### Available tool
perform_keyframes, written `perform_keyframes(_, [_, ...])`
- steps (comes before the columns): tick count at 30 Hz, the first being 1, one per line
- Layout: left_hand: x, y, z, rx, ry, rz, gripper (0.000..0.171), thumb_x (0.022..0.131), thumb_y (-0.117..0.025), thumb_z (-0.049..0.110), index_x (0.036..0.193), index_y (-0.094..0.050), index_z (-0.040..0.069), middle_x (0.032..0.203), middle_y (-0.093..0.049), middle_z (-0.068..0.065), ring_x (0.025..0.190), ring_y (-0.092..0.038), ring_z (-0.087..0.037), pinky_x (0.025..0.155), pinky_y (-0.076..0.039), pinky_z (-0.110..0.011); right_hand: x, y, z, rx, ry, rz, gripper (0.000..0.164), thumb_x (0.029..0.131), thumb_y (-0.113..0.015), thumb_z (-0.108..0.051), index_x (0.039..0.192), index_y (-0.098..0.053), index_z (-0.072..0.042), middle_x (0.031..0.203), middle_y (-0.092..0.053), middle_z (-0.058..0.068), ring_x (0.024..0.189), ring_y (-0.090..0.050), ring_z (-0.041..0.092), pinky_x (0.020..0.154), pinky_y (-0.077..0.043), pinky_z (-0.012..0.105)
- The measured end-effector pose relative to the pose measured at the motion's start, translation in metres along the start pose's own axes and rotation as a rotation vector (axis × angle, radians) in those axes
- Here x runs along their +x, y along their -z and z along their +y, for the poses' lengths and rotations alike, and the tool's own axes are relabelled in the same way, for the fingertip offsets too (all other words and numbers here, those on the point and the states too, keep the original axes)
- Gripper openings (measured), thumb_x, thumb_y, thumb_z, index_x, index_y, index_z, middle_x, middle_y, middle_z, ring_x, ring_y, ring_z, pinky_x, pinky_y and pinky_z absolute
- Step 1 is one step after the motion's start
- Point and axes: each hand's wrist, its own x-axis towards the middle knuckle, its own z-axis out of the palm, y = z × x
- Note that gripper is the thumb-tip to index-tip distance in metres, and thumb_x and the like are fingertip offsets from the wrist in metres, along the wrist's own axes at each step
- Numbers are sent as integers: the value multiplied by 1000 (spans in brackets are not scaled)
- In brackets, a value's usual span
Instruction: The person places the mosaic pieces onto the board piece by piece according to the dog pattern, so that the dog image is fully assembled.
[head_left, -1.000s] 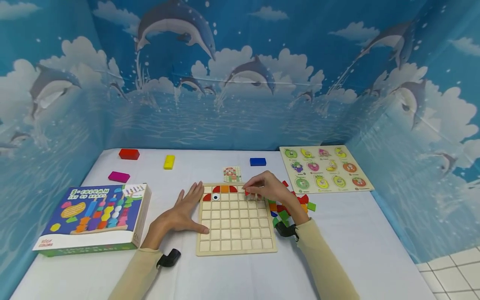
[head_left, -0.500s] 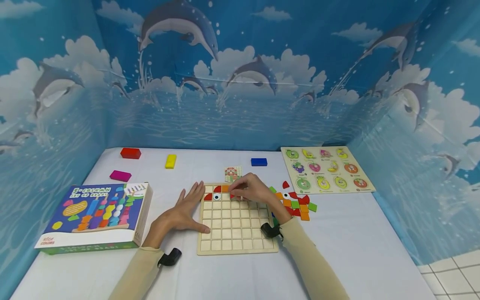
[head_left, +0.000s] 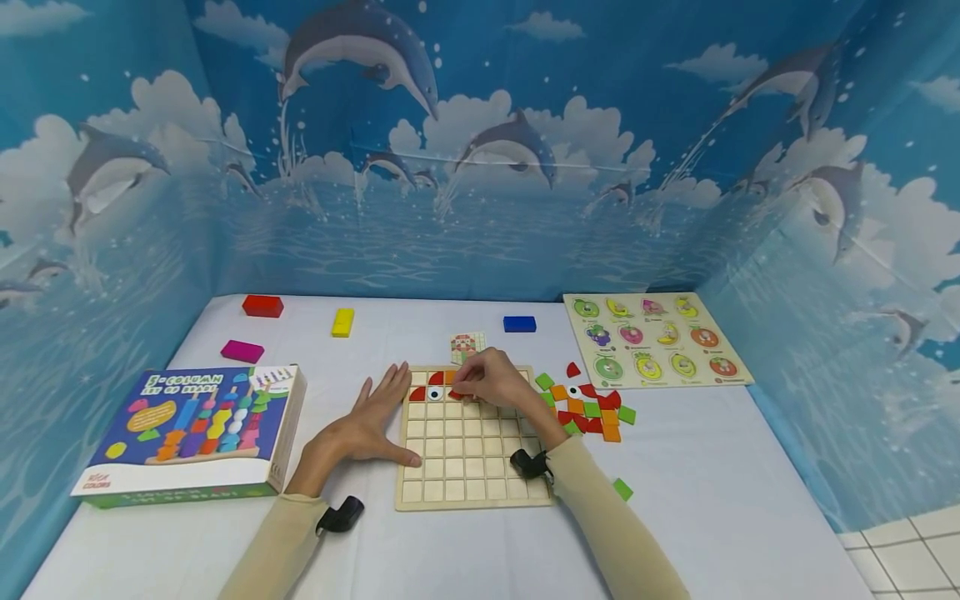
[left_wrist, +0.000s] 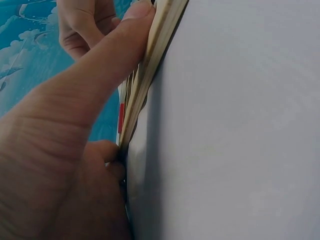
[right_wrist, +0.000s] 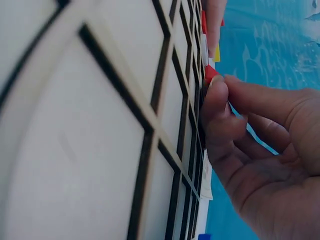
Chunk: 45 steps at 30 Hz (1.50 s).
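Observation:
A wooden grid board (head_left: 465, 468) lies on the white table. My left hand (head_left: 363, 433) rests along its left side, fingers spread, thumb on the frame. In the left wrist view the thumb (left_wrist: 135, 35) presses on the board's edge. Red quarter-round tiles (head_left: 417, 394), part of an orange tile (head_left: 448, 377) and a white eye tile (head_left: 434, 394) sit in the top left cells. My right hand (head_left: 491, 383) is over the upper rows beside the eye tile, pinching a red tile (right_wrist: 211, 75) between thumb and finger close to the grid. Its fingers hide the cells below.
Loose coloured tiles (head_left: 592, 407) lie right of the board, with one green tile (head_left: 622, 489) nearer. A pattern card (head_left: 467, 345) and a blue block (head_left: 519, 324) lie behind it. A fruit puzzle (head_left: 660, 342) is at back right, a bead-game box (head_left: 195, 433) at left.
My right hand has moved left across the top rows with the red tile, to beside the eye tile. More of the loose tile pile shows. The left hand stays on the board.

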Motion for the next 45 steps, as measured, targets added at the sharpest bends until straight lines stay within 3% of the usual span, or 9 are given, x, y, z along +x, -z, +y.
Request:
perform_keyframes(7, [0, -2, -2, 34, 6, 0, 154, 67, -96, 66, 174, -1, 9, 182, 7, -6, 168, 13, -25, 134, 13, -52, 6, -6, 2, -86, 15, 24, 5, 97, -80, -1, 96, -84, 1, 87, -79, 12, 70, -73, 18, 65, -61, 26])
perform_keyframes(13, [-3, 1, 3, -5, -12, 5, 152, 68, -96, 66, 173, -5, 5, 182, 4, -11, 168, 11, -29, 133, 13, -56, 6, -6, 1, -145, 16, 35, 8, 97, -79, -2, 101, -86, 0, 95, -81, 11, 75, -71, 11, 66, -59, 24])
perform_keyframes(18, [-4, 4, 8, -17, -11, 0, 151, 69, -97, 63, 173, -6, 3, 182, 4, -13, 167, 12, -32, 132, 13, -58, 2, -4, -1, -147, 6, 49, 9, 99, -78, -3, 102, -85, 1, 95, -80, 11, 75, -69, 12, 67, -58, 25])
perform_keyframes(24, [-1, 0, 0, 25, 15, 2, 153, 67, -96, 66, 174, -3, 9, 182, 6, -6, 168, 13, -27, 133, 13, -54, -1, -5, -6, -155, -9, 26, 8, 96, -80, 0, 103, -85, 1, 95, -79, 11, 78, -69, 13, 70, -59, 27])
perform_keyframes(33, [0, -2, -4, 17, -26, 21, 153, 67, -94, 70, 174, -3, 9, 182, 6, -6, 168, 12, -27, 133, 12, -55, -1, -7, -10, -192, 16, -2, 9, 94, -80, 5, 102, -84, 3, 90, -77, 11, 75, -67, 12, 70, -59, 27])
perform_keyframes(38, [-2, 1, 1, 0, -37, 19, 152, 68, -96, 65, 173, -6, 5, 182, 4, -12, 168, 11, -32, 132, 13, -58, -1, -5, -11, -202, 23, -8, 9, 94, -80, 4, 101, -85, 2, 89, -78, 10, 74, -66, 11, 70, -58, 26])
perform_keyframes(45, [-2, 1, 4, 27, 3, 0, 151, 69, -96, 64, 174, -4, 7, 182, 6, -8, 168, 12, -28, 133, 13, -56, -2, -5, -8, -215, 5, -15, 9, 93, -81, 2, 102, -85, 1, 89, -78, 8, 75, -66, 9, 71, -58, 24])
